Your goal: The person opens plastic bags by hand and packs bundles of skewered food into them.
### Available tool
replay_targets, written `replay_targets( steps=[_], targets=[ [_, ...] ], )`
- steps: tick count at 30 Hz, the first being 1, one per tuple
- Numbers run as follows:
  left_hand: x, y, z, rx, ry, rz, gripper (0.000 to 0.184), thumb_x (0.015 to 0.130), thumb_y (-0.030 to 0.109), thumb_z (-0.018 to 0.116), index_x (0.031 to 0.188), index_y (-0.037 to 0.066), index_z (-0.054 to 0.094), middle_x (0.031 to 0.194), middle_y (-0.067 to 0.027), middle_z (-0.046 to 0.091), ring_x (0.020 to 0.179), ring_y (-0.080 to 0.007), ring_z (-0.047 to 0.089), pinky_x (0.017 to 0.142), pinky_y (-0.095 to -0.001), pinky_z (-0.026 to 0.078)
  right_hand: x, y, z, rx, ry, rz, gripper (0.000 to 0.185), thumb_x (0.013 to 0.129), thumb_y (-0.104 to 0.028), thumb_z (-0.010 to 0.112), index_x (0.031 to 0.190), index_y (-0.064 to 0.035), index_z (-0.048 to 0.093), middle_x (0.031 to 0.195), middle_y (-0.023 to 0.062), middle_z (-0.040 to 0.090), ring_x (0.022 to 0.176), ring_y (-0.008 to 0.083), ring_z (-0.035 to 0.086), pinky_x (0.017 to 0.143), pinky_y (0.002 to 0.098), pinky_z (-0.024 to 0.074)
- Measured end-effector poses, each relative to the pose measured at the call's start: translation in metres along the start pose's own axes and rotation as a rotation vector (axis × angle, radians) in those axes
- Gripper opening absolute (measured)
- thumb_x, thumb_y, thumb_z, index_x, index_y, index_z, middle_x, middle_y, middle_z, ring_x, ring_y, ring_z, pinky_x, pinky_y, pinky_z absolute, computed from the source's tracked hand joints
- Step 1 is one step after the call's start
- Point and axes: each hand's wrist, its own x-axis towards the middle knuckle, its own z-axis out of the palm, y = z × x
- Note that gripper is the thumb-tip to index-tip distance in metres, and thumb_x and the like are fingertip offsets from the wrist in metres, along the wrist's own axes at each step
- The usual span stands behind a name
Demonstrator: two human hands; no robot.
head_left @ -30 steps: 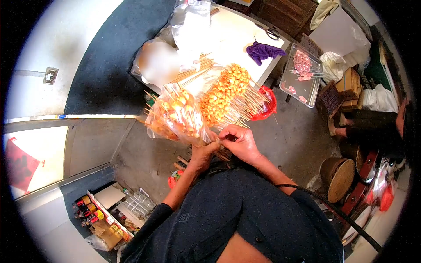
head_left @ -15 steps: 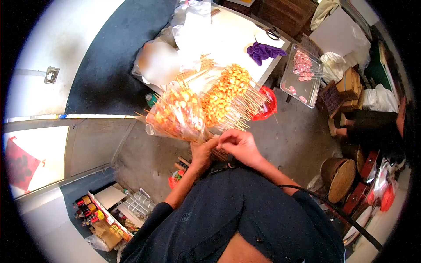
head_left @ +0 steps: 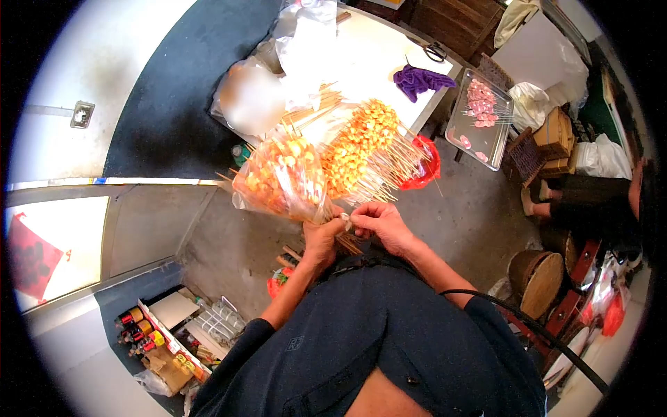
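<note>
A clear plastic bag (head_left: 278, 177) full of skewers with orange and yellow pieces leans toward the table, its stick ends pointing at my body. My left hand (head_left: 322, 241) is closed around the gathered neck of this bag and the sticks below it. Close beside it, my right hand (head_left: 383, 226) pinches a small whitish strip (head_left: 345, 218) at my left thumb; whether that is part of the bag I cannot tell. Just beyond my hands, a large pile of similar skewers (head_left: 365, 142) lies at the table's near edge, sticks toward the right.
The white table (head_left: 379, 52) carries loose sticks (head_left: 319, 101), a purple cloth (head_left: 420, 82) and scissors (head_left: 435, 52). A red plastic bag (head_left: 425, 167) hangs by its edge. Right of it stands a metal tray (head_left: 472, 142) with pink meat skewers. Another person's legs (head_left: 577, 194) show at far right.
My right hand's fingers have come out of a curl into a pinch at my left thumb, where the whitish strip now shows. The bagged skewers have shifted only slightly.
</note>
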Motion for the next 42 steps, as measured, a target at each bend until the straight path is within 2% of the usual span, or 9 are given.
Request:
replay_targets(
  steps=[6,12,19,21,25,28,32,36,42],
  targets=[
    [0.003,-0.003,-0.004,-0.030,-0.019,-0.005,0.012,0.071,-0.003,0.064,0.082,0.002,0.060,0.077,-0.0024,0.060,0.068,-0.0117,0.056,0.062,-0.0241,0.045,0.004,0.004,0.005,-0.188,-0.021,-0.116,0.010,0.079,-0.007,0.071,0.085,-0.0024,0.065,0.074,-0.0013,0.062,0.066,0.0050,0.055,0.060,0.0200,0.0446],
    [0.001,-0.001,0.000,-0.024,0.064,0.014,0.011,0.075,0.001,0.068,0.083,0.003,0.061,0.078,-0.0015,0.060,0.069,-0.0103,0.057,0.062,-0.0240,0.046,0.004,-0.004,0.013,-0.321,0.010,-0.122,0.013,0.077,-0.011,0.069,0.083,0.0000,0.065,0.075,-0.0003,0.063,0.066,0.0052,0.056,0.062,0.0207,0.0473],
    [0.003,-0.004,-0.006,0.012,0.017,0.055,0.016,0.078,0.004,0.070,0.091,0.001,0.060,0.082,-0.0043,0.063,0.071,-0.0135,0.060,0.063,-0.0255,0.049,-0.003,-0.003,0.009,-0.049,-0.043,-0.103,0.006,0.082,-0.006,0.068,0.086,-0.0027,0.064,0.072,-0.0012,0.060,0.062,0.0049,0.053,0.056,0.0196,0.0436],
    [0.002,-0.001,-0.004,0.015,-0.029,-0.011,0.018,0.078,0.005,0.070,0.092,0.001,0.060,0.082,-0.0049,0.063,0.070,-0.0139,0.061,0.063,-0.0263,0.050,-0.002,-0.002,0.011,0.059,0.080,-0.133,0.007,0.084,-0.008,0.068,0.088,-0.0031,0.065,0.073,-0.0005,0.061,0.059,0.0058,0.053,0.054,0.0195,0.0431],
    [-0.003,0.004,0.004,-0.019,0.009,-0.014,0.018,0.078,0.004,0.069,0.093,0.001,0.059,0.084,-0.0041,0.062,0.070,-0.0120,0.059,0.061,-0.0238,0.048,-0.001,-0.008,0.009,-0.038,-0.029,-0.089,0.007,0.086,-0.009,0.066,0.090,-0.0034,0.064,0.075,0.0005,0.062,0.058,0.0060,0.054,0.053,0.0192,0.0434],
    [-0.005,0.007,-0.003,0.072,-0.063,-0.043,0.021,0.077,0.005,0.069,0.095,0.001,0.059,0.085,-0.0040,0.062,0.074,-0.0123,0.059,0.065,-0.0247,0.048,0.002,-0.004,0.001,-0.068,-0.135,-0.069,0.008,0.087,-0.010,0.064,0.090,-0.0027,0.063,0.077,0.0009,0.062,0.057,0.0062,0.054,0.053,0.0196,0.0442],
    [-0.007,0.016,-0.017,-0.044,-0.314,-0.177,0.033,0.074,0.008,0.070,0.103,0.002,0.056,0.096,-0.0045,0.060,0.090,-0.0139,0.058,0.081,-0.0290,0.046,-0.002,0.006,-0.006,-0.021,-0.102,-0.083,0.012,0.088,-0.016,0.065,0.086,-0.0042,0.063,0.069,0.0007,0.061,0.055,0.0066,0.057,0.050,0.0198,0.0444],
    [-0.003,0.008,-0.027,0.079,-0.425,-0.151,0.050,0.072,0.005,0.073,0.116,0.004,0.048,0.105,-0.0041,0.058,0.099,-0.0152,0.057,0.090,-0.0304,0.044,-0.003,0.002,-0.008,0.099,-0.030,-0.013,0.019,0.092,-0.021,0.059,0.083,-0.0042,0.060,0.068,0.0011,0.059,0.054,0.0081,0.055,0.051,0.0220,0.0451],
    [0.021,0.012,-0.012,0.204,-0.187,0.155,0.054,0.073,0.003,0.073,0.118,0.002,0.045,0.105,-0.0076,0.060,0.096,-0.0161,0.058,0.086,-0.0321,0.048,0.012,-0.018,0.008,0.129,0.018,-0.154,0.020,0.093,-0.019,0.057,0.079,-0.0040,0.059,0.065,-0.0004,0.055,0.051,0.0063,0.049,0.047,0.0209,0.0404]
  ],
)
